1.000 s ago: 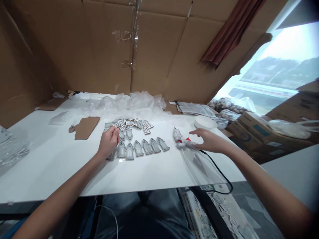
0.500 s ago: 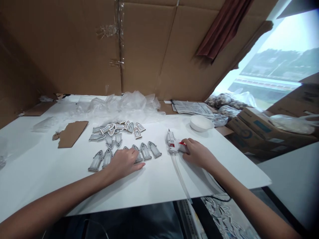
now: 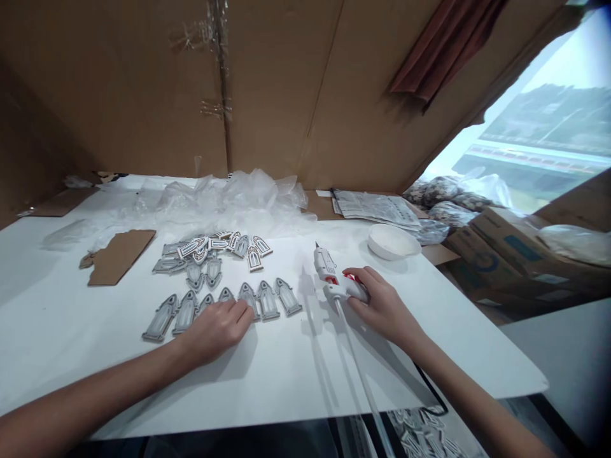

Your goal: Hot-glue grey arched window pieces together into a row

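Observation:
My right hand (image 3: pixel 382 304) is wrapped round the handle of a white hot glue gun (image 3: pixel 329 270), which it holds just off the table with the nozzle pointing away. A long clear glue stick (image 3: pixel 358 362) trails from its back end. My left hand (image 3: pixel 222 331) rests with curled fingers at the middle of a row of grey, arched window-shaped pieces (image 3: pixel 286 297). Its fingertips are hidden, so whether they pinch a piece cannot be seen. Behind the row lies a loose pile of similar pieces (image 3: pixel 205 251), some with white patterned faces.
Crumpled clear plastic (image 3: pixel 238 197) lies along the back by a cardboard wall (image 3: pixel 143 95). A torn cardboard piece (image 3: pixel 121 257) is at left, a white round dish (image 3: pixel 392 242) at right. A black cord (image 3: pixel 432 388) hangs over the front edge, above more pieces (image 3: pixel 420 432). Boxes (image 3: pixel 510 254) stand right.
The glue gun has been lifted off the table in my right hand. My left hand has shifted left and nearer me along the row. The view has moved slightly.

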Tool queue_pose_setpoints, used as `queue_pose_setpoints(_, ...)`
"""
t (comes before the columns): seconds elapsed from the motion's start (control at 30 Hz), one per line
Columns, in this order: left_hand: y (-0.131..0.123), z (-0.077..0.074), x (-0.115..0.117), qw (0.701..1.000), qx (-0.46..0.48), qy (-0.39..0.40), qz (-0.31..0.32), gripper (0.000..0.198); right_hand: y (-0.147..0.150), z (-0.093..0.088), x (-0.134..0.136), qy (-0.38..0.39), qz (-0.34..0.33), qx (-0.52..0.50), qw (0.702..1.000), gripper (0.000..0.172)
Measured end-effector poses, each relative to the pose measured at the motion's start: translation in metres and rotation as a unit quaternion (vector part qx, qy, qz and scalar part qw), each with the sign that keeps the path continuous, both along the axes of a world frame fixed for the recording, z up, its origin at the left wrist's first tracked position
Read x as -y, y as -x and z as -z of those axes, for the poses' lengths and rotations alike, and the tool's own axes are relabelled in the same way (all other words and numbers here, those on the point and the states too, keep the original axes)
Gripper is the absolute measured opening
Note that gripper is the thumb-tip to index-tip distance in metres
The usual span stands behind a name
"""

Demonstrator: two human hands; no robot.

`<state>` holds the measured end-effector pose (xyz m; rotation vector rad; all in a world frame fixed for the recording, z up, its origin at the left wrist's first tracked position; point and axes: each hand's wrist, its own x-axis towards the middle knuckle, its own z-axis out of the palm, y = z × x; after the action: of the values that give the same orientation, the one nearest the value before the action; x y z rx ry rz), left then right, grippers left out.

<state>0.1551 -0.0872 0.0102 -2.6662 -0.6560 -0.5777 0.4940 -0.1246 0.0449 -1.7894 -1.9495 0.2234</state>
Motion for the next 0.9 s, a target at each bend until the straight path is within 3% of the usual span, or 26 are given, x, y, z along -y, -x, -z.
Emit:
queue_pose_setpoints(0.17, -0.004, -0.008, -0.003, 1.0, 0.006, 0.014, 0.006, 0.025, 0.005, -0.007, -0.015, 0.055, 0.013, -0.168, 0.984, 0.034)
queue_pose_setpoints(0.37, -0.025, -0.018, 0.018, 0.995, 0.033, 0.084, 0.04, 0.02, 0.008, -0.001, -0.034, 0.127, -0.001, -0.245, 0.961, 0.03)
queue_pose_setpoints(0.6, -0.058, 0.005, 0.03, 0.987, -0.03, 0.15, 0.046, 0.061, 0.011, -0.001, -0.048, 0.16, -0.045, -0.301, 0.939, 0.038)
queue_pose_setpoints(0.73, -0.055, 0.012, 0.027, 0.983, -0.038, 0.174, 0.042, 0.062, 0.004, 0.003, -0.049, 0.175, -0.076, -0.316, 0.929, 0.038)
queue_pose_setpoints(0.9, -0.048, 0.005, 0.026, 0.977, -0.055, 0.199, 0.048, 0.053, -0.008, 0.006, -0.043, 0.22, -0.106, -0.32, 0.916, 0.044)
